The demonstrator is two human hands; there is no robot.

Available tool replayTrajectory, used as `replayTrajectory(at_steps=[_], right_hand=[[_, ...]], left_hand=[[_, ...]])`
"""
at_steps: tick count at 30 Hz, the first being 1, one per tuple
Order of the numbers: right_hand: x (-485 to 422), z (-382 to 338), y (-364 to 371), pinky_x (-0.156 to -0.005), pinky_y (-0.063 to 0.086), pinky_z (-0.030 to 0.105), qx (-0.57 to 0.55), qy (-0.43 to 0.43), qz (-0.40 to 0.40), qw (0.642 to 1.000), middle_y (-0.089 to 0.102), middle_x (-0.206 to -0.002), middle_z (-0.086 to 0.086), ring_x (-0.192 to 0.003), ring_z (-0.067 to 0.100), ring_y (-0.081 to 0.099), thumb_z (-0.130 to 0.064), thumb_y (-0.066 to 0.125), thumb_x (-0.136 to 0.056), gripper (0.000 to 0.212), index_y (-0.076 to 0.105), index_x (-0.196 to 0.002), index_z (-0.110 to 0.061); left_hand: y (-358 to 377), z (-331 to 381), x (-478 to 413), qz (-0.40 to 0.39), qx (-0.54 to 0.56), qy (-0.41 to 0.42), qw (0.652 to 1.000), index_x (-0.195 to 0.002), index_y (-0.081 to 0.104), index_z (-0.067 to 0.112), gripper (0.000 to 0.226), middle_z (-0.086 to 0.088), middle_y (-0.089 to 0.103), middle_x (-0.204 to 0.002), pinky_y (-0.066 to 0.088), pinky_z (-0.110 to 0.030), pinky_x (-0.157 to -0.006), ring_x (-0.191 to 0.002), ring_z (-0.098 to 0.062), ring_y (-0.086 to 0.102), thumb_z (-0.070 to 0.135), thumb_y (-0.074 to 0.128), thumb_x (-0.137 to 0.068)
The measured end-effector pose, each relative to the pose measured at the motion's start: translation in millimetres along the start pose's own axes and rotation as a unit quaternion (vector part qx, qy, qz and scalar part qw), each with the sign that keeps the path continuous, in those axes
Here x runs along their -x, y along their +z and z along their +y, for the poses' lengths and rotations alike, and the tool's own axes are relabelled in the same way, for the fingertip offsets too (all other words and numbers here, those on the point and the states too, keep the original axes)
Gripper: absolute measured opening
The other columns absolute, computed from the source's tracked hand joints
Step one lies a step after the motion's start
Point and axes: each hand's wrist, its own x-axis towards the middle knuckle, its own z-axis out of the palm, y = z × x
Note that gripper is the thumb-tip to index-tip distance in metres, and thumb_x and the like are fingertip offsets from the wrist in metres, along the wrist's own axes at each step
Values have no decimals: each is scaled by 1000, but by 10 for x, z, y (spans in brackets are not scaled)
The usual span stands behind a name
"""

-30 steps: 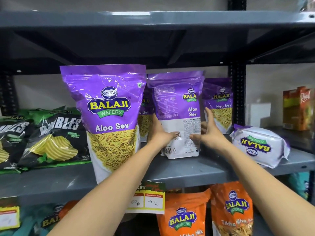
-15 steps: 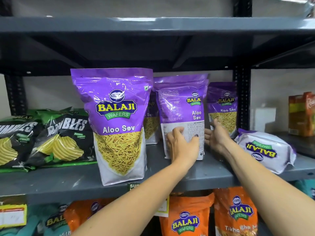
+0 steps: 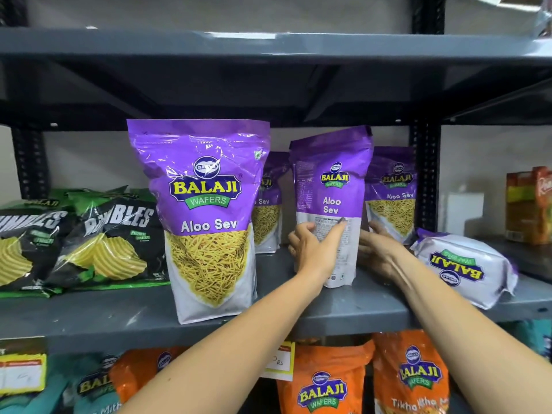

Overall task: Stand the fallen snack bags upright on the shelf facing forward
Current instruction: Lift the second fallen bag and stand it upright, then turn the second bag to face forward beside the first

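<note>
A purple Aloo Sev bag (image 3: 331, 192) stands on the grey shelf (image 3: 119, 321) with its printed back side toward me, turned a little. My left hand (image 3: 316, 249) lies flat on its lower front, and my right hand (image 3: 379, 252) grips its right edge. A large Aloo Sev bag (image 3: 203, 216) stands upright at the shelf front, facing forward. Two more purple bags stand behind, one at the left (image 3: 268, 210) and one at the right (image 3: 392, 192). Another purple bag (image 3: 466, 264) lies fallen on its side at the right, logo upside down.
Black and green chip bags (image 3: 98, 243) lean at the left of the shelf. Orange Balaji bags (image 3: 325, 380) fill the shelf below, behind yellow price tags (image 3: 280, 363). An upper shelf (image 3: 268, 49) hangs overhead. Orange cartons (image 3: 528, 204) stand far right past the upright post (image 3: 424, 174).
My left hand slid from the bag's left edge onto its front. The bag has turned slightly, and my right hand has stayed at its right edge.
</note>
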Motion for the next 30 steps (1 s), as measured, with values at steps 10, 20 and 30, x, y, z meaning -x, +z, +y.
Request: replayTrajectory(at_steps=[10,20,30], right_hand=[[135,-72,59,-109,34,39,152,-18,-137,979,59,-125,-1,-108,11,61,-30,80,-57,99,32,-144,-29],[211,-91,71,-104,46,42,106,-44,-121,986,72,-114,11,-105,24,67,-28,91,-46,105,46,-138,-6],[278,55,86,-64,47,12,184,-170,29,968,63,-98,-8,-84,1,61,-54,89,-26,94,38,-101,-26]], left_hand=[[-100,-98,-179,22,16,50,998,-98,50,24,60,6,62,-93,48,-33,-83,-98,-22,62,72,66,-65],[-175,-176,-333,-84,258,2,962,-124,58,11,47,-13,64,-127,40,-51,-109,-122,-32,59,46,50,-94],[-176,-207,-363,28,187,-28,982,-142,46,14,66,-10,50,-146,34,-26,-106,-133,-24,47,55,18,-98]])
